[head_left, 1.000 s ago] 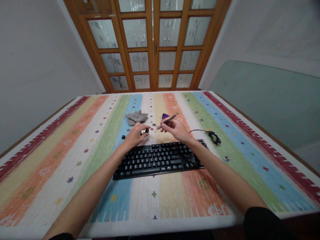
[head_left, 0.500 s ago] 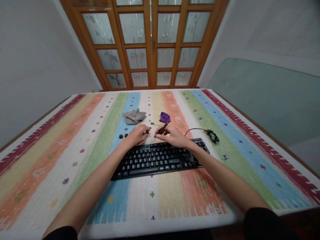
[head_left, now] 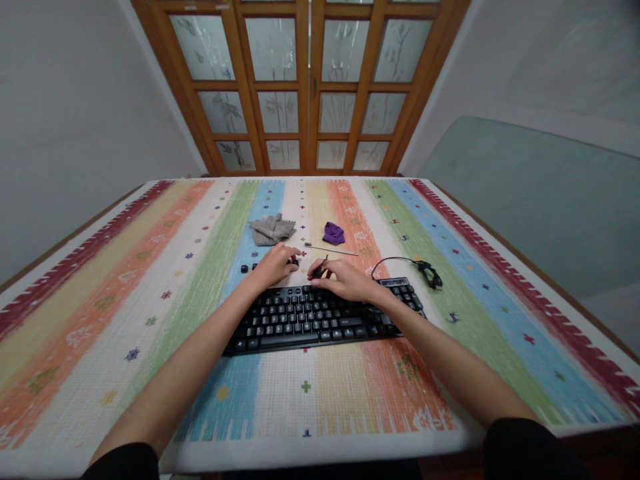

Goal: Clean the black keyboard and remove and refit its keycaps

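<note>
A black keyboard (head_left: 300, 319) lies on the table in front of me. My left hand (head_left: 276, 267) is beyond its back edge, fingers pinched on a small black keycap (head_left: 295, 263). To the right of it, my right hand (head_left: 343, 277) is closed around a dark wire keycap puller (head_left: 317, 271), mostly covered by the fingers. Small loose black keycaps (head_left: 245, 269) lie left of my left hand, partly hidden by it. Behind the hands rests a thin brush (head_left: 333, 250) with a wire shaft.
A crumpled grey cloth (head_left: 273, 230) and a purple cloth (head_left: 333, 233) lie farther back. The keyboard's coiled cable (head_left: 429, 275) sits to the right. A striped tablecloth (head_left: 165, 320) covers the table, with wooden glass doors (head_left: 307, 100) beyond it.
The puller in my right hand has tipped lower, and its wire end no longer shows over the keyboard's back edge. My left hand stays almost in place. The view has shifted slightly.
</note>
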`<state>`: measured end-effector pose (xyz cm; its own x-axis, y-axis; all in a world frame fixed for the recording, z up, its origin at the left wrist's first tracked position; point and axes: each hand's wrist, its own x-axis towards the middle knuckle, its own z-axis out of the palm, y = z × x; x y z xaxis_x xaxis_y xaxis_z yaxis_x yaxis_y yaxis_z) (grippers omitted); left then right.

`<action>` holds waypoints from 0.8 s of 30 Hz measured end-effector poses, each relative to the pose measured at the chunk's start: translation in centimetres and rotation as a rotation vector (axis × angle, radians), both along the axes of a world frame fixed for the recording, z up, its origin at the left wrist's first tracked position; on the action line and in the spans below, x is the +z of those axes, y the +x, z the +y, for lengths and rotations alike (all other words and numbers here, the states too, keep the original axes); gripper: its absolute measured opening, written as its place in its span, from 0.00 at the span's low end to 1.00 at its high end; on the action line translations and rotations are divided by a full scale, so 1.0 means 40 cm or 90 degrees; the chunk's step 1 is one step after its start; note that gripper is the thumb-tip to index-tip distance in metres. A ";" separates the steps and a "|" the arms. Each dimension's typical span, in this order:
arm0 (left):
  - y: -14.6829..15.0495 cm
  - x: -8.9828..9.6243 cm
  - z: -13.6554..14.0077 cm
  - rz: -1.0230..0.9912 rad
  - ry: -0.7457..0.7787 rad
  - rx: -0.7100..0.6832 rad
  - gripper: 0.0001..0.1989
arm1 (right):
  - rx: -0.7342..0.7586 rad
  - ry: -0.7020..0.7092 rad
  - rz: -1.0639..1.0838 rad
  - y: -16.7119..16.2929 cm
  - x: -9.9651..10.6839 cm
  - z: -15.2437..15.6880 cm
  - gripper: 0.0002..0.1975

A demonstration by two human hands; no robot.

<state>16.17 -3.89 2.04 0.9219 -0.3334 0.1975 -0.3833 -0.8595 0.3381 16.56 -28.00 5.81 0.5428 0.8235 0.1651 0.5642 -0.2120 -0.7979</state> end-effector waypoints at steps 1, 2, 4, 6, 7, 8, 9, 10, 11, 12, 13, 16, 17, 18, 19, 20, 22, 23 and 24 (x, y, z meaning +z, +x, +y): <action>0.001 -0.002 0.001 0.000 -0.001 0.000 0.16 | -0.001 0.004 0.001 0.001 -0.002 -0.001 0.06; 0.001 -0.004 0.003 0.000 -0.002 0.000 0.16 | -0.002 0.006 0.003 0.002 -0.004 -0.002 0.06; 0.002 -0.007 0.004 0.000 -0.001 0.001 0.16 | -0.004 0.005 0.007 0.003 -0.007 -0.004 0.06; 0.002 -0.007 0.004 0.000 -0.003 0.003 0.16 | -0.004 0.001 0.009 0.003 -0.010 -0.005 0.06; 0.002 -0.007 0.003 0.001 -0.006 0.003 0.17 | -0.005 0.000 0.009 0.003 -0.011 -0.005 0.07; 0.002 -0.006 0.003 0.003 -0.009 0.002 0.17 | -0.006 -0.001 0.007 0.003 -0.013 -0.005 0.07; 0.001 -0.005 0.002 0.004 -0.013 0.001 0.17 | -0.008 -0.001 0.005 0.002 -0.015 -0.004 0.07; 0.001 -0.005 0.001 0.004 -0.016 0.000 0.17 | -0.009 -0.001 0.002 0.002 -0.016 -0.003 0.07; 0.001 -0.005 0.000 0.004 -0.018 -0.002 0.17 | -0.011 0.000 0.000 0.001 -0.018 -0.001 0.06; 0.001 -0.006 0.000 0.003 -0.019 -0.003 0.17 | -0.011 0.002 -0.002 0.001 -0.019 0.000 0.06; 0.002 -0.007 -0.001 0.001 -0.020 -0.002 0.17 | -0.011 0.005 -0.004 0.000 -0.021 0.002 0.06; 0.003 -0.010 0.000 -0.003 -0.020 -0.003 0.17 | -0.013 0.011 -0.010 -0.003 -0.023 0.005 0.06; 0.003 -0.010 0.000 -0.002 -0.018 -0.004 0.17 | -0.015 0.011 -0.011 -0.005 -0.023 0.006 0.06; 0.003 -0.010 0.001 0.000 -0.016 -0.004 0.17 | -0.017 0.011 -0.014 -0.007 -0.022 0.006 0.06; 0.002 -0.010 0.001 0.002 -0.012 -0.005 0.17 | -0.019 0.009 -0.016 -0.009 -0.021 0.007 0.05; 0.002 -0.009 0.001 0.002 -0.010 -0.005 0.16 | -0.020 0.006 -0.018 -0.011 -0.019 0.008 0.05; 0.001 -0.008 0.002 -0.001 -0.007 -0.005 0.16 | -0.022 0.000 -0.025 -0.015 -0.015 0.011 0.05; 0.001 -0.007 0.002 -0.003 -0.006 -0.007 0.16 | -0.022 -0.002 -0.028 -0.016 -0.013 0.012 0.04; 0.000 -0.007 0.003 -0.005 -0.005 -0.008 0.16 | -0.021 -0.004 -0.031 -0.018 -0.011 0.014 0.04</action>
<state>16.18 -3.78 1.78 0.9159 -0.3440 0.2067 -0.3970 -0.8518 0.3417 15.84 -27.43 5.36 0.5611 0.8065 0.1865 0.5947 -0.2361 -0.7685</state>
